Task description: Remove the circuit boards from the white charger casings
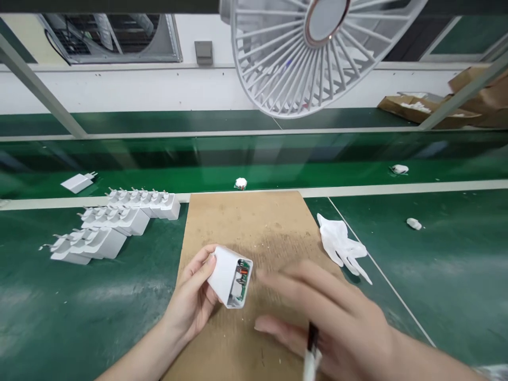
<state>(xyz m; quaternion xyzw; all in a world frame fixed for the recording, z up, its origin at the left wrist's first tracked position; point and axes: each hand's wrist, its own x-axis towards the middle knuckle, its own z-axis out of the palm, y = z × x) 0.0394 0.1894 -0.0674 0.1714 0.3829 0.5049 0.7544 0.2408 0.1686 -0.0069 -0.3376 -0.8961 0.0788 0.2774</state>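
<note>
My left hand [194, 293] is closed around a white charger housing [223, 272], held tilted above the cardboard. The housing's open end faces right, and a green circuit board [243, 280] with small components shows inside. To the right of it is my right hand [329, 312], blurred by motion, its thumb and forefinger apart and touching nothing. A thin black-and-white tool [312, 346] is tucked under its other fingers; its exact kind cannot be made out. Rows of white charger housings with plug pins [107, 243] stand on the left of the green bench.
A cardboard sheet [246, 217] lies under my hands. Right of it is a crumpled white glove [341, 243]. Small circuit pieces [240, 183] and a loose charger [78, 182] lie on the green strip behind. A white fan [317, 58] hangs overhead; cardboard boxes [488, 95] stand far right.
</note>
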